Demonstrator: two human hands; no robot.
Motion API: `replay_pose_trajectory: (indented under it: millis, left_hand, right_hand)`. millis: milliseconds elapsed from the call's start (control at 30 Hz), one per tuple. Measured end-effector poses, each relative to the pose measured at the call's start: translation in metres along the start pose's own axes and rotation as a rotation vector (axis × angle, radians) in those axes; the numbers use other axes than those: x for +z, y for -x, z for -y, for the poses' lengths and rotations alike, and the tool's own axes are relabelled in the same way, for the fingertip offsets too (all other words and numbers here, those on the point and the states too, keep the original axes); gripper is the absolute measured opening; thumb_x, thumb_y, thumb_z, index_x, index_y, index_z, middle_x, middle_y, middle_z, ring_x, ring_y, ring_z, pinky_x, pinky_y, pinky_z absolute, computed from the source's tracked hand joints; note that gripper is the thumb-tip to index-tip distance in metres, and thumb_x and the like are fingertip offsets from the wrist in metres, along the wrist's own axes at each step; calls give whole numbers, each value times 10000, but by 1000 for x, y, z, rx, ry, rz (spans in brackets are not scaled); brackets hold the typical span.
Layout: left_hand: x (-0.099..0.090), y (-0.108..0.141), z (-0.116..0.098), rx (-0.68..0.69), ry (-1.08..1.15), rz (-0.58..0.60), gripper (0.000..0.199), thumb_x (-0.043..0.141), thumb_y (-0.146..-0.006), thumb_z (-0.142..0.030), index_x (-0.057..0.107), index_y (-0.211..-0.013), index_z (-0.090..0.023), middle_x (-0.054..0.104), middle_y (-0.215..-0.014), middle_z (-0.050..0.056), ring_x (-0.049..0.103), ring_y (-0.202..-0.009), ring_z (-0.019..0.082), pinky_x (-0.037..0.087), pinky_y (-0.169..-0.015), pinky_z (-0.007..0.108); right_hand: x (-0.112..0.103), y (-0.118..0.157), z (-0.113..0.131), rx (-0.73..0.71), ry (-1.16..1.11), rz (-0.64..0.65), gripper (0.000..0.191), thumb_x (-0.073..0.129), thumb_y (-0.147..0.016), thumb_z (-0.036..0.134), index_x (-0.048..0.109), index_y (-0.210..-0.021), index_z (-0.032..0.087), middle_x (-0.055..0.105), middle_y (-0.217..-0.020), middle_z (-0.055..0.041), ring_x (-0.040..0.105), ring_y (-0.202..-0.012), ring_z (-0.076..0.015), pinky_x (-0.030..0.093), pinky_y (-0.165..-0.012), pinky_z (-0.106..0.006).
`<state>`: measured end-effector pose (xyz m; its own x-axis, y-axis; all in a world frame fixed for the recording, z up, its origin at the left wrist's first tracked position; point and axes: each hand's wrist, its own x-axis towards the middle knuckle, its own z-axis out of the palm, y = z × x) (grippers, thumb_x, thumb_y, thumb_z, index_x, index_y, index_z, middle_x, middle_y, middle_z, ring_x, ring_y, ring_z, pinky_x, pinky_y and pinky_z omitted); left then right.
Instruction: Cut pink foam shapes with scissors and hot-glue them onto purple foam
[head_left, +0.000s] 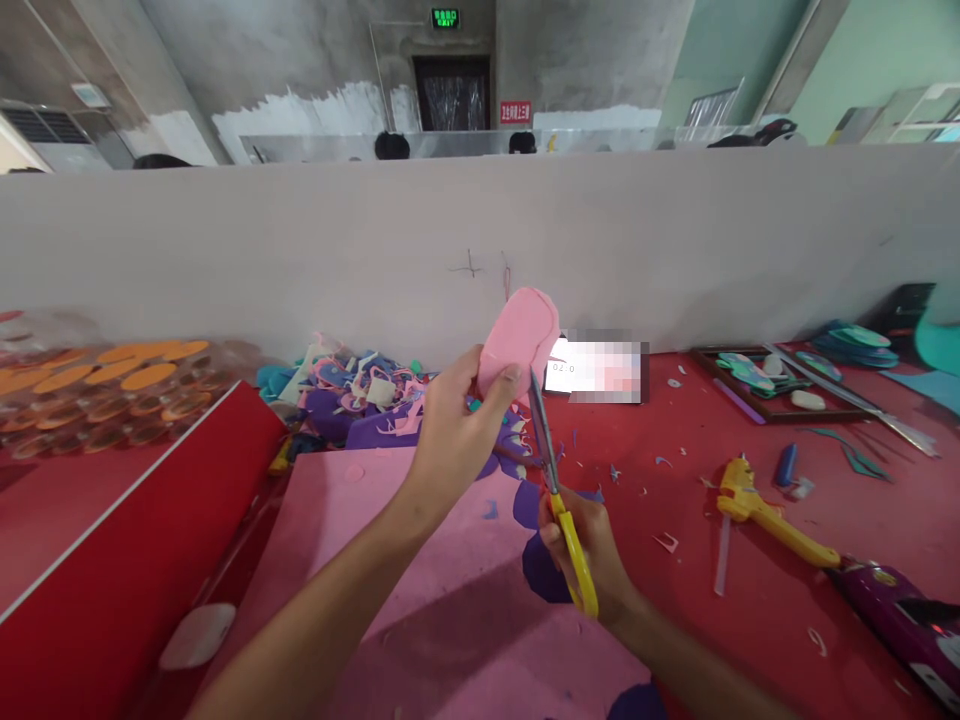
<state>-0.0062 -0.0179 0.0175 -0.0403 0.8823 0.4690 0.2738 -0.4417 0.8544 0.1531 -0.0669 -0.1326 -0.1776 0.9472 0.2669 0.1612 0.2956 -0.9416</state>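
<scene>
My left hand [465, 425] pinches a rounded pink foam piece [521, 335] between thumb and fingers, holding it up above the table. My right hand [589, 545] is wrapped round the yellow handles of a pair of scissors [574, 550]. The blades point up and their tips reach the lower right edge of the pink piece, where a thin sliver stands off. Below both hands lies a large pink foam sheet [420, 620], with dark purple foam showing at its right edge.
Foam scraps [360, 385] are heaped at the back left, near stacked orange-topped discs [112, 390]. A lit phone [596, 372] leans on the grey partition [300, 240]. To the right lie a yellow glue gun [772, 520], a framed tray [757, 410], tweezers [859, 455] and a purple tool [900, 620].
</scene>
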Motion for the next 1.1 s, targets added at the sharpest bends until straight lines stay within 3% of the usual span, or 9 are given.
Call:
replay_pose_trajectory:
  millis: [667,900,1100]
  left_hand:
    - [-1,0,-2,5,-11,-8,304,569,-982,-321,429,-743,-196,349,-711,-30,343,-630,95,312,-539,240]
    - [0,-1,2,21,12,-32,350,564,-995,-413,434,-749,-202,358,-720,-23,359,-642,106,352,-533,233]
    - [4,1,1,8,-18,-26,329,561,-994,-399,463,-749,-202,384,-688,-29,377,-612,100,367,-503,221]
  right_hand:
    - [1,0,-6,38,-4,-7,614,544,-857,807,450,-661,233,383,-522,56,324,-475,-101,244,-435,-247]
    - [4,0,-3,16,-202,106,700,490,-795,917,471,-695,224,385,-545,60,310,-470,-94,226,-424,-243]
    - [5,1,-6,-25,-257,189,695,441,-841,899,504,-753,212,398,-566,58,315,-466,-90,207,-430,-247]
